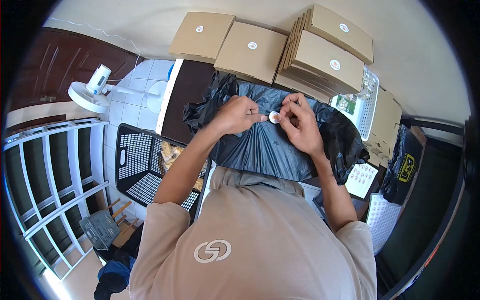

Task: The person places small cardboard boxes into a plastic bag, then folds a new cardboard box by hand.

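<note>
Sticker [274, 117], round, no long axis, between fingertips. Right hand [303, 129] nearer, finger and thumb clamped on sticker edge. Left hand [234, 116] curled, thumb just beside sticker; cannot tell whether fingers grip black bag [267, 157] below.

Beige shirt [285, 235], pretty basic tbh: short sleeves [162, 225], plus a pale, loopy two-part logo [212, 251] well below the left hand [237, 114].
</note>
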{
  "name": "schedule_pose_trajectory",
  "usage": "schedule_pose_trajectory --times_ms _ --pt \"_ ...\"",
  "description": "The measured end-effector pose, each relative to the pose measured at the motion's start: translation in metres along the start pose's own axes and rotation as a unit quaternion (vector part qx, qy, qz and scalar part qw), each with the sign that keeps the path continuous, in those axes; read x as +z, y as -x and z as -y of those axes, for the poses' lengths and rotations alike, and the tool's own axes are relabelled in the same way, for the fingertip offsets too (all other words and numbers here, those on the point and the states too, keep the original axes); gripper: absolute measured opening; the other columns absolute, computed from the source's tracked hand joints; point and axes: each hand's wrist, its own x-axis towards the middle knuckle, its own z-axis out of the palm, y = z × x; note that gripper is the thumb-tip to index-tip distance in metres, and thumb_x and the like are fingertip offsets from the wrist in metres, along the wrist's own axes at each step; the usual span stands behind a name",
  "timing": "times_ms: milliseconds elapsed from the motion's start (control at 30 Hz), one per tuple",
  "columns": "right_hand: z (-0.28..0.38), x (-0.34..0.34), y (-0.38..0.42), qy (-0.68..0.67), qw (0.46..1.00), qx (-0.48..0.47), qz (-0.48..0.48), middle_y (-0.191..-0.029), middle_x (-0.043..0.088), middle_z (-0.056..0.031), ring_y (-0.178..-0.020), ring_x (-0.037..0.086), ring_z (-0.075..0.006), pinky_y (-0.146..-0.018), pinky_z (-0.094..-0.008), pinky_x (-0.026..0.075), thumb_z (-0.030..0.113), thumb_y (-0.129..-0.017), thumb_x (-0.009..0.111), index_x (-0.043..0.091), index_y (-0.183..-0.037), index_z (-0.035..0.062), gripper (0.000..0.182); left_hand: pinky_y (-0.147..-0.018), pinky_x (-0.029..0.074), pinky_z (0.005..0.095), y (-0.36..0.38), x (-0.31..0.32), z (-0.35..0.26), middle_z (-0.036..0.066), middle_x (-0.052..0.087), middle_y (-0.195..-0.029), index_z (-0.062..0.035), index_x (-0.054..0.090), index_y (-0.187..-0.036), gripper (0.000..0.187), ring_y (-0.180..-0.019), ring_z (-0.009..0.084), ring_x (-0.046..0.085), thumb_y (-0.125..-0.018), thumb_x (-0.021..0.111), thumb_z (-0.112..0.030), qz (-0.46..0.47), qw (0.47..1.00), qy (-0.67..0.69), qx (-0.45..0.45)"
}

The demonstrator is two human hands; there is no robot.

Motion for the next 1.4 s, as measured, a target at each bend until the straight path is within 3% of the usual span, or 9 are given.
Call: schedule_pose_trajectory --times_ms 267,633,700,733,767,833,867,1000,1400 --pt "0.008 -0.007 -0.008 0.058 0.994 0.013 0.089 -0.101 0.048 -0.0098 -0.070 0.054 -0.0143 -0.061 -0.0283 0.045 0.003 -0.082 0.069 0.059 -0.080 -0.0033 0.012 -0.044 0.030 0.0358 0.002 0.003 -0.002 0.011 0.047 -0.046 0.0013 0.059 -0.062 0.040 -0.042 0.0151 0.039 -0.084 0.074 -0.028 -0.031 0.999 -0.009 0.005" --pt "0.011 -0.001 -0.011 0.125 0.989 0.025 0.073 -0.098 0.048 -0.0164 -0.079 0.056 -0.0343 -0.070 -0.0411 0.047 0.002 -0.078 0.071 0.054 -0.087 -0.0036 0.020 -0.050 0.038 0.0361 0.008 0.003 -0.010 0.012 0.052 -0.050 0.0008 0.061 -0.065 0.038 -0.046 0.0194 0.048 -0.083 0.074 -0.030 -0.027 0.999 -0.025 -0.011" --pt "0.011 -0.002 -0.010 0.132 0.989 0.025 0.064 -0.096 0.047 -0.0131 -0.076 0.054 -0.0278 -0.067 -0.0374 0.046 0.001 -0.078 0.072 0.053 -0.089 -0.0024 0.022 -0.060 0.045 0.0377 0.012 0.019 0.001 0.012 0.058 -0.060 0.0002 0.062 -0.073 0.032 -0.056 0.0270 0.056 -0.085 0.072 -0.028 -0.191 0.966 -0.067 0.160" --pt "0.012 -0.002 -0.011 0.139 0.988 0.026 0.055 -0.094 0.046 -0.0098 -0.073 0.052 -0.0213 -0.064 -0.0337 0.045 0.000 -0.079 0.073 0.052 -0.091 -0.0013 0.024 -0.076 0.047 0.0391 0.018 0.017 -0.010 0.014 0.065 -0.087 -0.0004 0.064 -0.090 0.022 -0.081 0.0327 0.060 -0.086 0.069 -0.021 -0.146 0.985 -0.026 0.087" --pt "0.013 -0.002 -0.012 0.138 0.989 0.024 0.054 -0.094 0.046 -0.0098 -0.073 0.052 -0.0213 -0.064 -0.0337 0.045 0.000 -0.079 0.073 0.052 -0.091 -0.0013 0.024 -0.076 0.047 0.0391 0.026 0.014 -0.024 0.014 0.065 -0.087 -0.0004 0.064 -0.090 0.022 -0.081 0.0327 0.060 -0.086 0.069 -0.021 -0.147 0.985 -0.028 0.088" --pt "0.017 -0.003 -0.012 0.145 0.987 0.022 0.063 -0.095 0.048 -0.0181 -0.084 0.055 -0.0390 -0.073 -0.0451 0.046 0.003 -0.078 0.071 0.050 -0.094 -0.0004 0.026 -0.083 0.044 0.0390 0.042 0.011 -0.051 0.014 0.063 -0.109 -0.0006 0.063 -0.103 0.021 -0.099 0.0322 0.057 -0.087 0.064 -0.014 -0.277 0.929 -0.185 0.162" --pt "0.015 -0.004 -0.012 0.145 0.987 0.021 0.061 -0.095 0.048 -0.0181 -0.084 0.055 -0.0390 -0.073 -0.0451 0.046 0.003 -0.078 0.071 0.050 -0.094 -0.0004 0.026 -0.090 0.039 0.0426 0.050 0.017 -0.050 0.013 0.053 -0.130 -0.0020 0.060 -0.119 0.034 -0.116 0.0339 0.046 -0.087 0.063 -0.012 -0.195 0.946 -0.208 0.152" --pt "0.012 -0.005 -0.010 0.227 0.972 -0.012 0.056 -0.094 0.051 -0.0186 -0.085 0.056 -0.0422 -0.071 -0.0481 0.047 0.009 -0.078 0.073 0.050 -0.091 0.0006 0.027 -0.092 0.032 0.0513 0.058 0.052 -0.039 0.011 0.042 -0.145 -0.0053 0.049 -0.137 0.051 -0.123 0.0344 0.039 -0.090 0.060 -0.022 -0.127 0.934 -0.299 0.146" --pt "0.011 -0.020 -0.024 0.228 0.959 0.139 0.095 -0.072 0.063 -0.0182 -0.074 0.064 -0.0391 -0.065 -0.0459 0.049 0.028 -0.073 0.080 0.057 -0.073 0.0008 0.036 -0.092 0.033 0.0528 0.057 0.060 -0.029 0.008 0.045 -0.144 -0.0036 0.054 -0.134 0.046 -0.127 0.0344 0.038 -0.094 0.056 -0.026 -0.162 0.892 -0.393 0.155"
